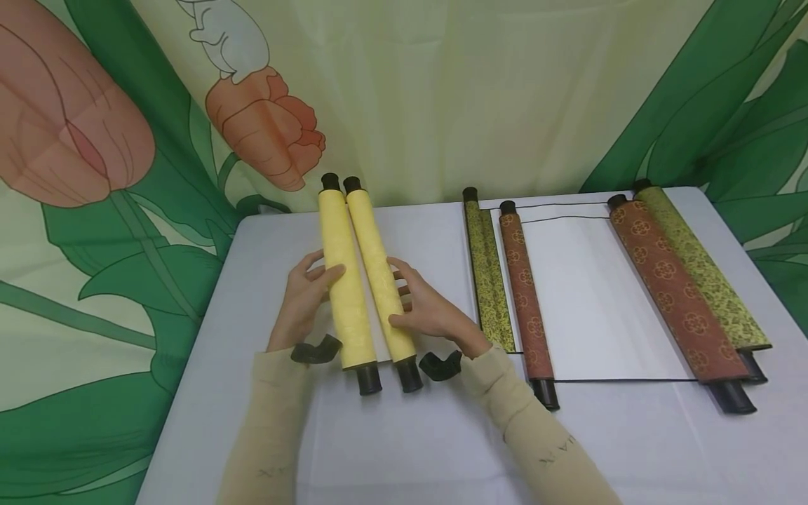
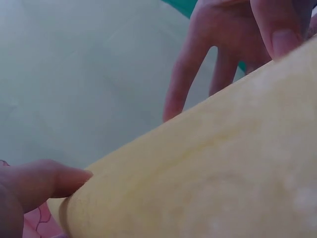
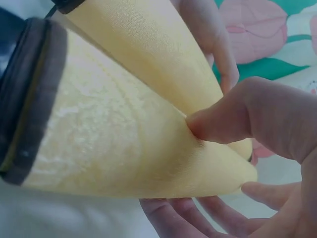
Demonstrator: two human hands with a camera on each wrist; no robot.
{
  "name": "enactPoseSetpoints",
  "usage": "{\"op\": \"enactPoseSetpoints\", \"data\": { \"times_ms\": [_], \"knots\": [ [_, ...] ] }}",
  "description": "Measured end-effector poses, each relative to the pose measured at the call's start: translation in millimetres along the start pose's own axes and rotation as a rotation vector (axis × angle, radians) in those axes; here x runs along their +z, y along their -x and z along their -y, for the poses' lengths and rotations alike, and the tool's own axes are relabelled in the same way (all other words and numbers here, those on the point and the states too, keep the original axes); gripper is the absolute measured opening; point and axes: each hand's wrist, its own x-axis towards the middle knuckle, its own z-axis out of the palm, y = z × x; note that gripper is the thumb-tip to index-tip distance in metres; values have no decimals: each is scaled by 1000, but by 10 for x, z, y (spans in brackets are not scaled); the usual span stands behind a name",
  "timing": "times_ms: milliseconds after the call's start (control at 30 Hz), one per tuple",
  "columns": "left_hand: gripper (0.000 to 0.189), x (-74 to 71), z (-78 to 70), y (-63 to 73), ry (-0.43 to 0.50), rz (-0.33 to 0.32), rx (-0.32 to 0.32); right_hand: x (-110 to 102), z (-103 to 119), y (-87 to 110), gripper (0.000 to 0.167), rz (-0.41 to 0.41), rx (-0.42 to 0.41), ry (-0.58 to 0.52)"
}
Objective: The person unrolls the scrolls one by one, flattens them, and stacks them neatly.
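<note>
A yellow scroll with dark rod ends lies left of the middle of the table as two rolls side by side, a narrow pale strip showing between them. My left hand (image 1: 301, 298) grips the left roll (image 1: 346, 301), its thumb on top and fingers at the outer side. On the right roll (image 1: 381, 270), my right hand (image 1: 435, 308) has its thumb over the top and its fingers along the outer side. Close up in the right wrist view, the right thumb (image 3: 223, 121) presses on the yellow surface, with the other fingers curled beneath the roll.
To the right lies a partly unrolled scroll with red-brown patterned rolls (image 1: 527, 294), its white sheet (image 1: 606, 301) spread between them. It overlaps another scroll with green-gold patterned rolls (image 1: 707, 259). A floral curtain (image 1: 442, 98) hangs behind the white-covered table (image 1: 410, 449).
</note>
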Motion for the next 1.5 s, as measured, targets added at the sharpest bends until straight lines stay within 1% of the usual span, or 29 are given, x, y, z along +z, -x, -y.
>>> {"op": "enactPoseSetpoints", "data": {
  "times_ms": [100, 233, 400, 667, 933, 1133, 1300, 1500],
  "knots": [
    [63, 40, -8, 2, 11, 4, 4, -37, -20, 35, 96, -3, -13, -5],
    [62, 96, -28, 13, 21, 12, 13, -80, -34, 84, 97, -9, -5, -4],
    [62, 197, -47, 14, 33, 18, 4, -147, -62, 158, 98, -21, 8, -2],
    [58, 353, -46, 1, 77, 35, 17, -272, -113, 273, 100, -31, -7, -45],
    [57, 488, -10, 2, 109, 68, 10, -407, -168, 411, 101, -19, 21, -84],
    [56, 565, -4, -5, 120, 80, 5, -499, -227, 462, 101, -2, 10, -112],
    [57, 617, 15, -9, 134, 111, 12, -570, -295, 519, 102, 5, 0, -136],
    [58, 685, 58, -12, 171, 169, 8, -663, -344, 637, 105, 24, 29, -191]
  ]
}}
